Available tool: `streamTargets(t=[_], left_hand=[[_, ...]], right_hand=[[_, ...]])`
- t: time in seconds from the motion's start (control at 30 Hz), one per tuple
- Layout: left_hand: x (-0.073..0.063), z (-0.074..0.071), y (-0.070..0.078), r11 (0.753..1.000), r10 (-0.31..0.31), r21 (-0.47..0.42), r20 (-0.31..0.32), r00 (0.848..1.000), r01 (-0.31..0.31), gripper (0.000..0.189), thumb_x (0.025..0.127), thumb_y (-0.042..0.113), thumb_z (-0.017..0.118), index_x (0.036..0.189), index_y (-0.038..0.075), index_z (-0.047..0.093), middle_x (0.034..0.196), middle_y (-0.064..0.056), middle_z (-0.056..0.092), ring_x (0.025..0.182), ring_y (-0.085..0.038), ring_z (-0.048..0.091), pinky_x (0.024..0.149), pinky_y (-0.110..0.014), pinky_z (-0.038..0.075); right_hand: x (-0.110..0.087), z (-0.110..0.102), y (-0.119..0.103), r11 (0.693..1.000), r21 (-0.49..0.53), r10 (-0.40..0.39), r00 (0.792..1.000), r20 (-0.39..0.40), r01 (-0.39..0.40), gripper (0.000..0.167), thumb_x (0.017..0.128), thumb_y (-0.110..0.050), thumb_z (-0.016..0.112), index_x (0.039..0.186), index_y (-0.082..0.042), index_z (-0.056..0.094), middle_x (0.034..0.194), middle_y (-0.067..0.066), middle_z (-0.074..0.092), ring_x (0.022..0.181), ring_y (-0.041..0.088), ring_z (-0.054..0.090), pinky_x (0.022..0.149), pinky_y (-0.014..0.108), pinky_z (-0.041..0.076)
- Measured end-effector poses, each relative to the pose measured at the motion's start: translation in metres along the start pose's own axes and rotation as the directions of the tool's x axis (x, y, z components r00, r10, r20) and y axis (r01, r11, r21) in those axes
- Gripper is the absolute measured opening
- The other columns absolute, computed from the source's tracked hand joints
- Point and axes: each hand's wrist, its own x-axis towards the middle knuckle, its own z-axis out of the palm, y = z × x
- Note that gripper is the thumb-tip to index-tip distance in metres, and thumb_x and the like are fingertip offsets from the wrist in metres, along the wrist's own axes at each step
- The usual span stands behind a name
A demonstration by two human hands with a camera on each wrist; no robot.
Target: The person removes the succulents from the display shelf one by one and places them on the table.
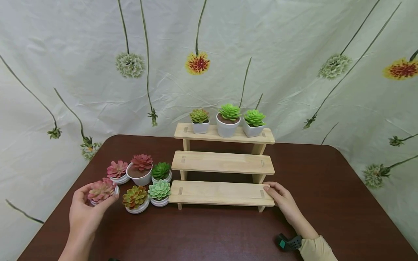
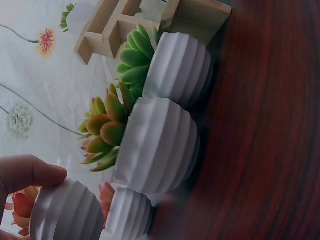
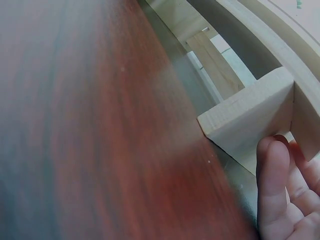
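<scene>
My left hand (image 1: 85,208) holds a potted pink succulent (image 1: 102,190) at the table's left side, thumb and fingers around its white pot. In the left wrist view, the ribbed white pot (image 2: 67,212) shows beside the fingertip. Close to it stand an orange-green succulent (image 1: 135,197), a pale green one (image 1: 159,190), a dark green one (image 1: 161,170), a red one (image 1: 142,163) and another pink one (image 1: 117,169). At the right end of the bottom step of a three-step wooden stand (image 1: 222,193), my right hand (image 1: 283,199) grips the board's edge.
On the stand's top step sit three potted green succulents, the middle one (image 1: 228,125) in a round white pot. The dark red-brown table (image 1: 326,188) reaches a flower-printed cloth (image 1: 277,54) behind. A black wristband (image 1: 289,243) is on the right wrist.
</scene>
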Motion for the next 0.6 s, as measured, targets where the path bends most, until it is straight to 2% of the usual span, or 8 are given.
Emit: streamTargets(t=[0.17,0.3,0.37,0.47,0.6], left_hand=[[-0.015,0.001,0.015,0.996,-0.006,0.087,0.013,1.0,0.004,0.07,0.065,0.014,0.088,0.119,0.017,0.044,0.107,0.005,0.047,0.087,-0.001,0.052,0.065,-0.008,0.044],[-0.029,0.003,0.033,0.983,-0.029,0.183,0.022,0.999,0.025,0.069,0.07,0.015,0.084,0.123,0.01,0.042,0.109,0.003,0.045,0.087,0.0,0.047,0.067,-0.008,0.04],[-0.034,0.005,0.039,0.979,-0.046,0.199,0.026,0.999,0.039,0.068,0.071,0.015,0.083,0.124,0.009,0.041,0.11,0.002,0.045,0.087,0.0,0.046,0.067,-0.007,0.039],[-0.037,0.006,0.042,0.978,-0.057,0.201,0.039,0.998,0.048,0.066,0.073,0.013,0.081,0.124,0.008,0.04,0.11,0.001,0.044,0.087,-0.001,0.046,0.067,-0.008,0.039],[-0.036,0.007,0.038,0.98,-0.04,0.198,0.052,0.998,0.029,0.062,0.073,0.011,0.081,0.121,0.008,0.042,0.108,0.0,0.046,0.084,0.0,0.047,0.066,-0.008,0.04]], right_hand=[[0.0,0.0,0.001,1.0,-0.002,-0.002,1.0,-0.001,0.002,0.039,0.094,-0.027,0.057,0.12,0.002,0.055,0.105,0.013,0.058,0.084,0.018,0.06,0.069,0.028,0.051],[0.0,0.0,0.002,1.0,-0.001,-0.003,1.0,0.003,0.003,0.039,0.095,-0.027,0.056,0.12,0.002,0.055,0.105,0.013,0.058,0.084,0.018,0.06,0.069,0.028,0.051],[0.0,0.0,0.002,1.0,0.002,-0.004,1.0,0.003,0.004,0.038,0.095,-0.027,0.056,0.12,0.002,0.055,0.105,0.014,0.058,0.084,0.018,0.06,0.07,0.028,0.051],[0.001,0.0,0.002,1.0,0.004,-0.005,1.0,0.001,0.005,0.038,0.094,-0.027,0.057,0.12,0.002,0.055,0.105,0.014,0.058,0.085,0.018,0.06,0.07,0.028,0.051],[0.0,0.0,0.002,1.0,0.0,-0.006,1.0,0.004,0.006,0.039,0.094,-0.028,0.057,0.12,0.002,0.055,0.105,0.014,0.058,0.085,0.018,0.06,0.07,0.028,0.051]])
